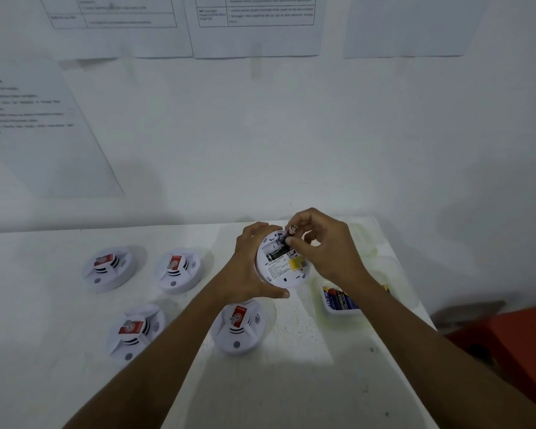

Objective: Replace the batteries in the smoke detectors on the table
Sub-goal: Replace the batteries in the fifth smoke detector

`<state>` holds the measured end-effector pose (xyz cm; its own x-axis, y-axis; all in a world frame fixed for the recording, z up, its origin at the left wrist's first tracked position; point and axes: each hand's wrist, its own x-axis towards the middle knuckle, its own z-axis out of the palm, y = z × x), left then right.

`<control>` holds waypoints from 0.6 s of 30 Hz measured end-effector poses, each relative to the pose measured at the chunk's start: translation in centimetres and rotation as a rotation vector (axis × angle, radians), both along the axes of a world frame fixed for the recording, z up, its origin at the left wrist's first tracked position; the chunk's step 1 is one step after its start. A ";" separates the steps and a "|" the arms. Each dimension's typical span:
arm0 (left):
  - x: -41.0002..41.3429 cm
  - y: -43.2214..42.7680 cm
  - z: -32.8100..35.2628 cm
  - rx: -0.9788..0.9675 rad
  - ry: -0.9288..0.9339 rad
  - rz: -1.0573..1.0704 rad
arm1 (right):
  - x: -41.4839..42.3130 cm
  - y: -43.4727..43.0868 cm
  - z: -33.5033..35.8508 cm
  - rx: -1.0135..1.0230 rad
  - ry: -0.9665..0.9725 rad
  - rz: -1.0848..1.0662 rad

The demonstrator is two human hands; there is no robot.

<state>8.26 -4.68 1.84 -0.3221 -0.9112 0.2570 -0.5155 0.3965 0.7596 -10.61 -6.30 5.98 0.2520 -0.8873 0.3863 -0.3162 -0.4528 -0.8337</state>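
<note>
The left hand (248,267) curls around a round white plastic smoke detector (279,272) and holds it above the white table (291,382), back side up. The thumb sits at the detector's 6 o'clock edge. The fingers wrap over its 11 o'clock edge. The right hand (325,249) pinches a small dark battery with a shiny metal end (291,230) at the detector's 1 o'clock edge. The shiny end pokes up and the dark end points down into the open battery slot. A second dark battery (275,254) lies flat in that slot. A little yellow tag (296,264) sits near the middle of the back.

Four more white detectors with red stickers lie face up on the table. From the held one, the far-left detector (107,269) and the next detector (180,269) are at 9 o'clock. The low-left detector (135,331) is at 8 o'clock. The nearest detector (239,326) is at 7 o'clock, just under the left hand. A small white tray (333,309) of blue and red batteries (338,297) sits at 4 o'clock, partly under the right wrist.
</note>
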 end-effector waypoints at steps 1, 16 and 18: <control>0.1 0.2 0.0 0.001 -0.003 0.001 | 0.3 0.3 -0.1 0.002 0.004 0.000; 1.0 1.8 -0.2 -0.005 -0.038 0.041 | 2.7 2.6 -0.3 -0.080 0.079 0.002; 1.1 1.9 -0.3 -0.024 -0.046 0.035 | 3.0 2.7 -0.3 -0.069 0.127 -0.023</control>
